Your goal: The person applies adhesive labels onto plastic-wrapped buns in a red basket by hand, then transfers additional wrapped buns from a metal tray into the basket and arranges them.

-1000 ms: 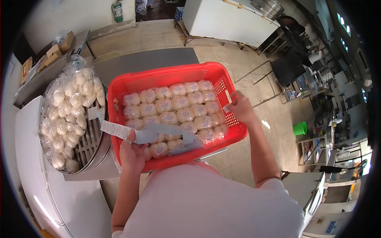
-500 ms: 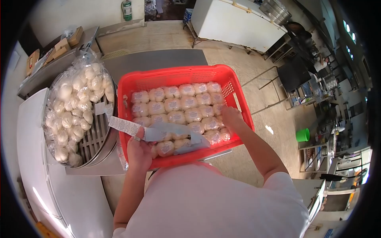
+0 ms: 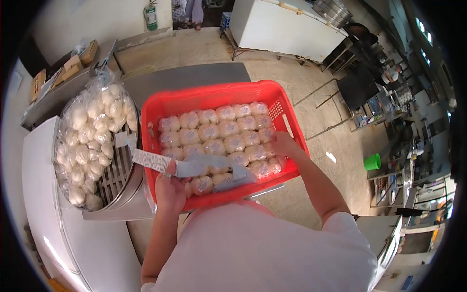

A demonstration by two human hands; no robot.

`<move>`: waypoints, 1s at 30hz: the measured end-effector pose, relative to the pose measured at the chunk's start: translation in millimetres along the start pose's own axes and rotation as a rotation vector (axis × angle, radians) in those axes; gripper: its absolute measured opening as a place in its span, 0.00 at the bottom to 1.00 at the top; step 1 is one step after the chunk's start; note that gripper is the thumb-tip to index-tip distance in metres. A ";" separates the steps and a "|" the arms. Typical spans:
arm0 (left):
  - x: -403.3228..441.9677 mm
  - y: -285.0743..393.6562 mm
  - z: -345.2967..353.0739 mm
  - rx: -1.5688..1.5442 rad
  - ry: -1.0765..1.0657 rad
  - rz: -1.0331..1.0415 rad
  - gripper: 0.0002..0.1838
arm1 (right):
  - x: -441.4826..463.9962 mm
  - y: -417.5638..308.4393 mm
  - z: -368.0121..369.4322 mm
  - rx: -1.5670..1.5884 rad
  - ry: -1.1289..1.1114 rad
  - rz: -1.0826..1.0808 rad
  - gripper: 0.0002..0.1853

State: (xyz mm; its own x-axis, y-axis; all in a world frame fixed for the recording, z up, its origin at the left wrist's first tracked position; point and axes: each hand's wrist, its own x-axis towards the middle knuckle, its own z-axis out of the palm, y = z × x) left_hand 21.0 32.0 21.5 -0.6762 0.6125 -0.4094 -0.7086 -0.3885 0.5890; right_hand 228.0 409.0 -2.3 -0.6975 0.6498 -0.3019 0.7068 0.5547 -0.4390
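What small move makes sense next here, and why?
Probably a light press of the right hand's fingertips onto the wrapped buns: they are already down among them, nearby buns bear printed labels, and the left hand holds the label strip.

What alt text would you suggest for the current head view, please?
A left hand holds a printed label strip at a red basket of wrapped buns, the right hand reaching in over them; bagged buns lie on a round slatted tray to the left.

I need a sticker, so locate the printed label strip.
In the head view, the printed label strip is in the left hand, left of centre, its backing trailing over wrapped buns in the red crate.
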 end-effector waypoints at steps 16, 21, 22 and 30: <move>-0.8 -1.0 13.4 0.301 -0.083 0.022 0.16 | -68.6 -235.2 63.1 0.624 -0.074 -0.643 0.09; -4.3 -2.5 13.6 0.147 0.003 0.046 0.13 | -68.0 -228.3 66.9 0.643 -0.037 -0.703 0.08; -3.8 -3.9 15.8 0.154 -0.009 0.056 0.14 | -68.8 -227.8 66.3 0.663 -0.019 -0.694 0.08; 0.9 -5.0 11.3 0.311 -0.142 0.035 0.24 | -79.8 -228.3 61.7 0.721 0.008 -0.643 0.08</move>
State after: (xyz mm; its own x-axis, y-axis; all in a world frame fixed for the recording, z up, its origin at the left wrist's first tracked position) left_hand 26.2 42.2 26.0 -0.6489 0.7005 -0.2969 -0.5749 -0.1957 0.7945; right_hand 115.0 198.4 69.8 -0.9232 0.3384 0.1821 -0.0537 0.3555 -0.9331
